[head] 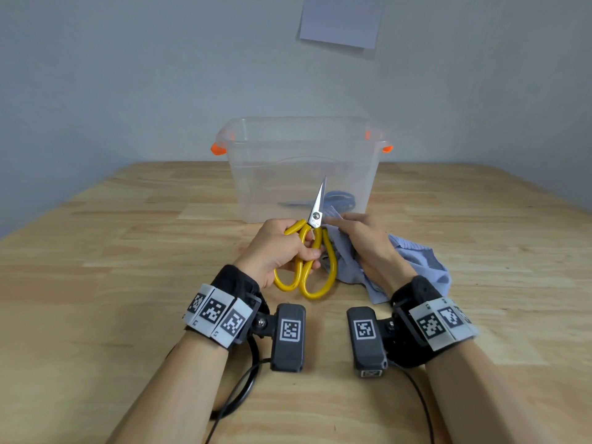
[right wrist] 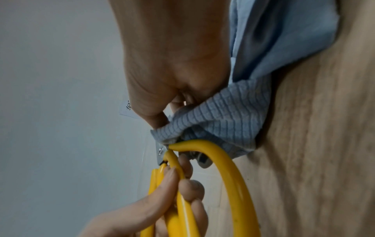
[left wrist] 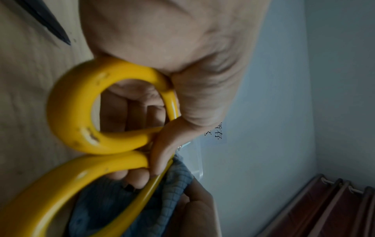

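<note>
Scissors clamped by handles in left hand, just before box, likely steadied for wiping by right hand pinching cloth.

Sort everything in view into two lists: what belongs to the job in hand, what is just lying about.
In the job: left hand gripping the yellow scissors; right hand holding the blue cloth against them.
Lying about: clear bin with a blue item inside; paper sheet on the wall.
</note>
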The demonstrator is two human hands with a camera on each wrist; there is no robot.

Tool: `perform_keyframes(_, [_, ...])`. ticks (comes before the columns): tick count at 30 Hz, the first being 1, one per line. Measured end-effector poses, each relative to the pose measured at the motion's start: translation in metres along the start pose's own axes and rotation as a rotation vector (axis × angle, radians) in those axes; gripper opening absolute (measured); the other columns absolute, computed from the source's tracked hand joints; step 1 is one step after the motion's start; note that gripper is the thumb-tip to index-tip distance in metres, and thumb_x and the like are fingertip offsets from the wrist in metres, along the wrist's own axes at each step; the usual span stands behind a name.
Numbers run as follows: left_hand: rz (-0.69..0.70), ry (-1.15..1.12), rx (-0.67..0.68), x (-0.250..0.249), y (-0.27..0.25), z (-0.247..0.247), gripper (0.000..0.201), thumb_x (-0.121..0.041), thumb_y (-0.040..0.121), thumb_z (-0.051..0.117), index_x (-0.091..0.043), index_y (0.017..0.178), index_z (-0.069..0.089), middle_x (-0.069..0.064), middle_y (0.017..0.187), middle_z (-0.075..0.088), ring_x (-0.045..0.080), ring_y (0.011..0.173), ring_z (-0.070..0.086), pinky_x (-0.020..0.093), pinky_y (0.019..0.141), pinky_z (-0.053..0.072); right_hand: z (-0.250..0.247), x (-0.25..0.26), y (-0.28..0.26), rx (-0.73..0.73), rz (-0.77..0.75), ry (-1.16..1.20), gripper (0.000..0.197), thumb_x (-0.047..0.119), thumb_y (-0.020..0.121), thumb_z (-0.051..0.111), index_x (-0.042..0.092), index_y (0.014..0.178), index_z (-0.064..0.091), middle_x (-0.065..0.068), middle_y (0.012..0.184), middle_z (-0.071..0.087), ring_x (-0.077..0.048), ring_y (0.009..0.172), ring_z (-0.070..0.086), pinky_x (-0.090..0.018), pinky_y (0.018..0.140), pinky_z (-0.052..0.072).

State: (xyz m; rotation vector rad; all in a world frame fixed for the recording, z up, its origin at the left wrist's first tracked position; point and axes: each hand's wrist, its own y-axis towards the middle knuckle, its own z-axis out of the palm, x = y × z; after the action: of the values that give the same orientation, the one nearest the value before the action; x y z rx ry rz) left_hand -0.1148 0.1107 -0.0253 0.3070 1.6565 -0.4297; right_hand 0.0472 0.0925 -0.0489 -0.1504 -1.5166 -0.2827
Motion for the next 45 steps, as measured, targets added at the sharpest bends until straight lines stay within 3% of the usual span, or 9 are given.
perform_keyframes(5, [-0.005,-0.019,-0.016,0.000,0.001,-0.001,0.025,0.020,0.077,0.067,0.000,0.092,0.064,0.013,0.078,0.065,0.028,0.061,0.070,0.031,0.055,0.058,0.003,0.002,-0.002,0.124,0.081,0.061,0.029,0.008,0.100,0.049,-0.012,0.119,0.057,-0.009,0.090,0.067,-0.024,0.089,0.064,-0.035,0.085,0.053])
perform_keyframes(7, [-0.007,-0.026,-0.026,0.001,0.002,-0.001,0.025,0.020,0.077,0.067,-0.001,0.089,0.063,0.011,0.075,0.066,0.027,0.060,0.070,0.031,0.054,0.058,0.003,0.003,-0.003,0.151,0.089,0.102,0.029,0.007,0.102,0.044,-0.009,0.124,0.054,-0.014,0.099,0.065,-0.025,0.091,0.062,-0.036,0.084,0.054])
perform_keyframes(10, [-0.006,-0.027,-0.036,0.001,0.003,-0.002,0.024,0.019,0.077,0.067,-0.003,0.082,0.063,0.009,0.070,0.066,0.026,0.059,0.071,0.030,0.054,0.058,-0.002,0.001,-0.004,0.195,0.023,-0.033,0.027,0.014,0.096,0.056,-0.003,0.117,0.061,-0.029,0.105,0.068,-0.035,0.091,0.067,-0.046,0.085,0.055])
perform_keyframes(13, [0.000,-0.028,-0.033,0.001,0.003,-0.002,0.023,0.019,0.077,0.067,-0.004,0.081,0.065,0.008,0.069,0.068,0.026,0.059,0.071,0.030,0.053,0.057,-0.005,-0.002,-0.002,0.125,-0.066,-0.108,0.029,0.012,0.090,0.070,0.018,0.117,0.059,-0.016,0.103,0.072,-0.026,0.088,0.072,-0.038,0.079,0.060])
perform_keyframes(19, [0.008,0.002,-0.007,0.000,0.001,0.000,0.022,0.018,0.078,0.067,0.000,0.089,0.063,0.009,0.070,0.065,0.026,0.059,0.069,0.032,0.055,0.059,-0.001,-0.003,0.000,-0.060,-0.229,-0.149,0.019,0.010,0.084,0.076,0.010,0.095,0.060,-0.010,0.088,0.069,-0.011,0.072,0.068,-0.024,0.065,0.057])
perform_keyframes(26, [0.018,0.010,-0.007,0.001,0.001,-0.002,0.024,0.020,0.078,0.066,0.003,0.095,0.066,0.015,0.080,0.064,0.027,0.059,0.068,0.031,0.054,0.058,-0.004,-0.004,0.000,0.048,-0.270,-0.351,0.023,0.020,0.083,0.078,0.015,0.100,0.062,0.004,0.081,0.065,0.003,0.067,0.062,-0.015,0.064,0.052])
perform_keyframes(30, [0.024,0.014,0.002,0.001,0.001,-0.001,0.024,0.020,0.077,0.067,-0.001,0.088,0.066,0.015,0.080,0.064,0.027,0.057,0.067,0.032,0.056,0.059,-0.005,-0.004,0.000,0.090,-0.300,-0.428,0.010,0.023,0.088,0.073,0.019,0.083,0.065,0.006,0.072,0.066,0.004,0.063,0.060,-0.015,0.060,0.048])
perform_keyframes(38, [0.061,0.052,0.031,0.002,0.003,-0.005,0.022,0.019,0.078,0.067,-0.001,0.084,0.062,0.008,0.068,0.061,0.026,0.056,0.067,0.033,0.055,0.059,-0.003,-0.013,0.002,0.071,-0.334,-0.299,0.044,0.033,0.091,0.070,-0.009,0.082,0.064,-0.030,0.076,0.063,-0.021,0.066,0.057,-0.037,0.059,0.046])
perform_keyframes(45, [0.082,0.099,0.056,0.002,0.003,-0.007,0.025,0.018,0.078,0.068,-0.003,0.079,0.054,0.013,0.068,0.061,0.027,0.058,0.068,0.038,0.060,0.061,-0.002,-0.010,-0.003,0.070,-0.346,-0.203,0.032,0.012,0.095,0.064,0.007,0.064,0.065,0.010,0.051,0.060,0.001,0.049,0.052,-0.012,0.050,0.039])
